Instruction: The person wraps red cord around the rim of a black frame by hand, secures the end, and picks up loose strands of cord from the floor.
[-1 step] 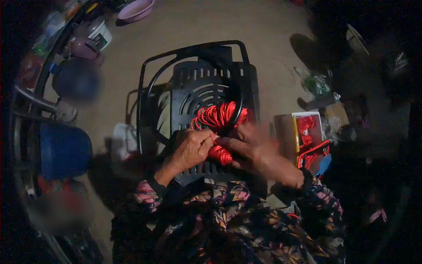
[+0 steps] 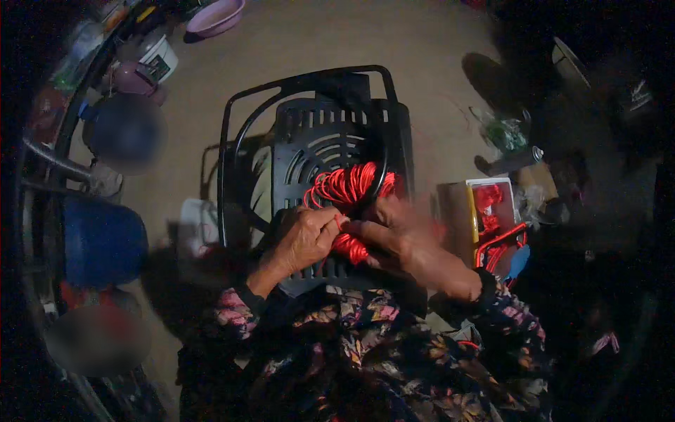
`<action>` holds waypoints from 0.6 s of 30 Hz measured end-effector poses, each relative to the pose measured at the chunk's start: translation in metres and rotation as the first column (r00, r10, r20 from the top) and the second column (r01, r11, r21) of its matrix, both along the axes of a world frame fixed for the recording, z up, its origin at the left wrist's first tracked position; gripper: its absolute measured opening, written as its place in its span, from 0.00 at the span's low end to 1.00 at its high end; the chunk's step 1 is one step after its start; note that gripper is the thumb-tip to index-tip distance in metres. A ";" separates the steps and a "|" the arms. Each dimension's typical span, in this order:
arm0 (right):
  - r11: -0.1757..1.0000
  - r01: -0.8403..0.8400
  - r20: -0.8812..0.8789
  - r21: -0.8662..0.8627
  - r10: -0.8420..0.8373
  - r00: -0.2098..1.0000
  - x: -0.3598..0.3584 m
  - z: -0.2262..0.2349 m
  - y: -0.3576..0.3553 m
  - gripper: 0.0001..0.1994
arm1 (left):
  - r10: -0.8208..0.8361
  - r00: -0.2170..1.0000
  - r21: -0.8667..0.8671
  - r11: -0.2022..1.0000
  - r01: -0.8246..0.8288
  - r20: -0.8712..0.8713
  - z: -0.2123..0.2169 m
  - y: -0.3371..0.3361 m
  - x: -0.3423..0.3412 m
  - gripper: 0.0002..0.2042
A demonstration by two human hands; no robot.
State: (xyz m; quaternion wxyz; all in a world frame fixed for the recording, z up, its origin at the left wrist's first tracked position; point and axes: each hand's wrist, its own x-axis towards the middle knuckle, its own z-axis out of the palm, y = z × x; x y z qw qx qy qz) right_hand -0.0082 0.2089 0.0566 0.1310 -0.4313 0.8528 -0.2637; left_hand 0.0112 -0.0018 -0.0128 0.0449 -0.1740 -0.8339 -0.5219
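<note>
A hank of shiny red cord lies in loops over the slotted seat of a black plastic chair in front of me. A tighter, wound part of the cord shows below, between my hands. My left hand is closed, thumb and forefinger pinching a strand at the hank's narrow middle. From the other side my right hand reaches in with curled fingers and meets the left fingertips at the cord. Its outer edge is smeared by motion, and its lower fingers are partly hidden. A black metal hoop crosses the hank's right end.
To the right stands an open box with red material inside and red cord beside it. A spray can lies beyond. Along the left are a blue tub, a white bucket and a rack; a pink basin sits far off.
</note>
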 end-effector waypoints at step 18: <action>0.624 0.744 0.748 -0.238 -0.370 0.551 0.064 0.045 0.038 0.26 | -0.098 0.945 0.086 0.994 0.074 0.312 0.023 0.015 -0.002 0.11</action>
